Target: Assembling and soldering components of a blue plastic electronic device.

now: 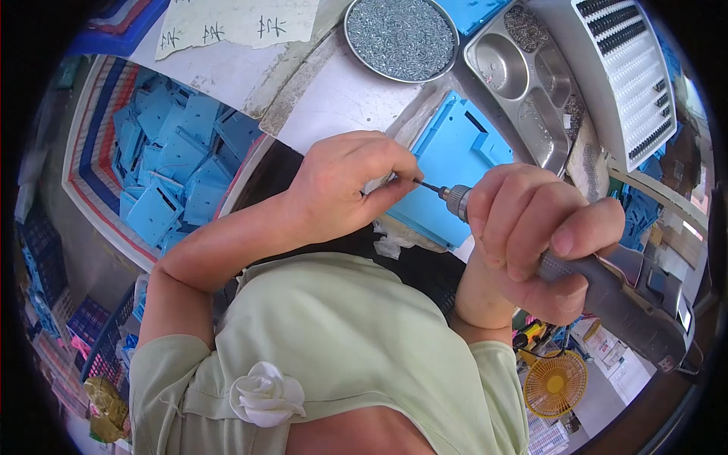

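Observation:
My right hand (535, 235) is wrapped round the dark grey body of an electric screwdriver (622, 311), tilted with its bit pointing left. At the bit's tip, my left hand (349, 182) is closed in a pinch, thumb and forefinger meeting there. Whatever small thing those fingers hold is too little to make out. Below and behind both hands, a light-blue plastic panel (444, 171) with a slot and raised edges lies on the table's edge. A round metal dish full of small silver screws (402, 38) stands beyond the panel.
A metal compartment tray (504, 72) holds small parts at the far right, beside a white rack (633, 83) with rows of black pieces. On the left, a striped bag (95, 182) is filled with blue plastic parts (182, 159). A yellow fan (556, 383) stands lower right.

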### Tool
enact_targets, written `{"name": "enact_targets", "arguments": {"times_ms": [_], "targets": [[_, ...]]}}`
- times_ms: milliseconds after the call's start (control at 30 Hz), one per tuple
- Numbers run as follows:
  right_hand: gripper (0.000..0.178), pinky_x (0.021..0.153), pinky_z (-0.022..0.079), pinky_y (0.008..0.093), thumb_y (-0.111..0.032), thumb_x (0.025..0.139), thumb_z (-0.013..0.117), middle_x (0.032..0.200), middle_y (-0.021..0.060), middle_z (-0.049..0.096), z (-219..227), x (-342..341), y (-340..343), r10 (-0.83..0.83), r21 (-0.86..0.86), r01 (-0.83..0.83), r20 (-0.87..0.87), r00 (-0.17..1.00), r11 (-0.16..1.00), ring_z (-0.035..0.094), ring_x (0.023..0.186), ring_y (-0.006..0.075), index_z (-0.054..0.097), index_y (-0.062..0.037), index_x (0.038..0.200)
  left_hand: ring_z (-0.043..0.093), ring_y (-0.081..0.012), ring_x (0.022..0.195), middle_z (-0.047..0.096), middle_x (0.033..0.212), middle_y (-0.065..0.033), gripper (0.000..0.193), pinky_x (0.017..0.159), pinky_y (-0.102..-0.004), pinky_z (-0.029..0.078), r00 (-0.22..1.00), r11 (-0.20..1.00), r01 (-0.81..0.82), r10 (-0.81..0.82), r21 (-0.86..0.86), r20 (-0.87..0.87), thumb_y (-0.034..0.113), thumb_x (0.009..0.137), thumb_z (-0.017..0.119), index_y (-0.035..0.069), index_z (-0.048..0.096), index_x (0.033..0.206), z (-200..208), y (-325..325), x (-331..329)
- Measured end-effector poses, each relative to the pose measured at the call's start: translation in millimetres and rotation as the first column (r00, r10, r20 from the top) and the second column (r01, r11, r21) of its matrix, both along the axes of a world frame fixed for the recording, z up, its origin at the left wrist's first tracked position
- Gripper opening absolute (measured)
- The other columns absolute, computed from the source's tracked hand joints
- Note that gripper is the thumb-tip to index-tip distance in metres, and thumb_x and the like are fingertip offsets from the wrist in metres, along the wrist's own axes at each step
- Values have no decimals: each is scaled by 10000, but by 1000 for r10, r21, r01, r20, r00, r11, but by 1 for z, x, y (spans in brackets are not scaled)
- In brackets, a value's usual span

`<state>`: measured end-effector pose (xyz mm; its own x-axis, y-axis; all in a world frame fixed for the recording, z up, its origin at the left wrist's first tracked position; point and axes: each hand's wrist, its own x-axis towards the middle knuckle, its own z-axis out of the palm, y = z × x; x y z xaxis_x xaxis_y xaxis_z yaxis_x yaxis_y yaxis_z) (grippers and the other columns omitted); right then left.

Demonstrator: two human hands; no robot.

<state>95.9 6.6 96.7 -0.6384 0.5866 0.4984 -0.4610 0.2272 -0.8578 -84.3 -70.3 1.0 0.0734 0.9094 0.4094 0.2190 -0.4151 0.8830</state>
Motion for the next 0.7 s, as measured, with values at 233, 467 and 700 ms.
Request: {"name": "enact_targets", "arguments": {"times_ms": [233, 467, 700], "targets": [[283, 537, 436, 288, -370, 1018, 593, 660, -40, 541, 2, 0, -6, -5, -7, 5, 18, 1000, 1000, 507, 514, 98, 494, -124, 1117, 684, -309, 760, 727, 907, -118, 350, 671, -379, 557, 994, 958, -69, 89, 279, -59, -109, 700, 794, 40, 598, 949, -7, -3, 6], [303, 540, 444, 282, -392, 1011, 606, 664, -48, 542, 6, 3, -10, -12, 19, 12, -1, 1000, 1000, 501, 520, 86, 496, -131, 1118, 695, -306, 759, 739, 935, -136, 342, 680, -373, 564, 998, 965, -41, 28, 258, 54, -109, 755, 786, 43, 580, 982, -11, -6, 5], [296, 524, 442, 290, -380, 1006, 614, 645, -45, 531, 1, -2, -15, -21, -20, 21, -22, 1000, 1000, 488, 498, 94, 494, -124, 1093, 709, -329, 922, 728, 1073, -159, 438, 799, -402, 572, 998, 938, 18, 1, 347, -55, -76, 753, 803, 29, 587, 1119, -20, -14, -1]]}}
